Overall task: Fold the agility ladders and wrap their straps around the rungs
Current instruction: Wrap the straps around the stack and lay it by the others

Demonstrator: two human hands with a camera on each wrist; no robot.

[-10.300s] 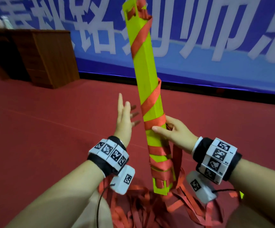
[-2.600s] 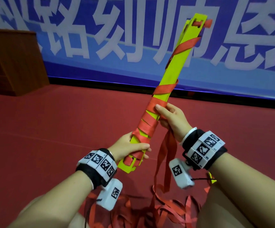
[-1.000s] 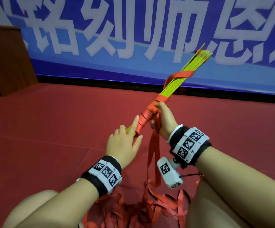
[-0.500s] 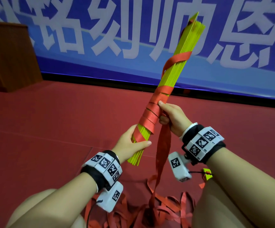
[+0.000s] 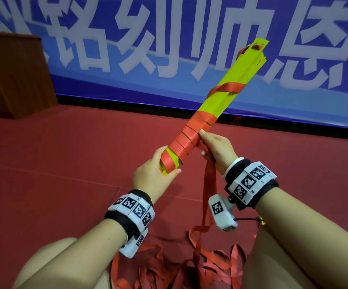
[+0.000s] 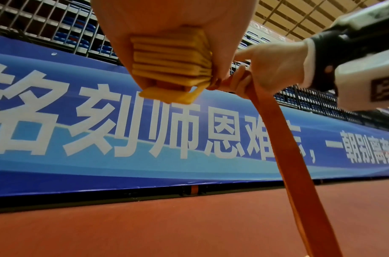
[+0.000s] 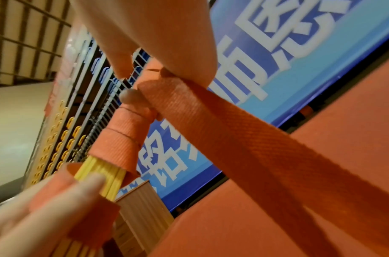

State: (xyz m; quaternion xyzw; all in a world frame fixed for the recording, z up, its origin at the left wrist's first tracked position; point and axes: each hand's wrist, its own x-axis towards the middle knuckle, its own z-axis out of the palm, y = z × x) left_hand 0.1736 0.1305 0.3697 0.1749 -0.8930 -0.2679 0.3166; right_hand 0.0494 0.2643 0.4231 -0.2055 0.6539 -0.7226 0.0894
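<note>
The left hand grips the lower end of the stacked yellow rungs, held tilted up in the air, while the right hand pinches the red strap against the bundle's middle. The lower half looks tightly wrapped; the upper half and a loose strap pile on the red floor seem still to do. White Chinese characters, including 铭刻师恩, fill the blue banner behind.

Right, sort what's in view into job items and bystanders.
Job:
- stacked yellow-green plastic rungs, left hand gripping the lower end
- red woven strap, wound partway up, pinched by right hand
- loose red strap pile on the floor

Bystanders:
- brown wooden cabinet
- blue banner with white lettering
</note>
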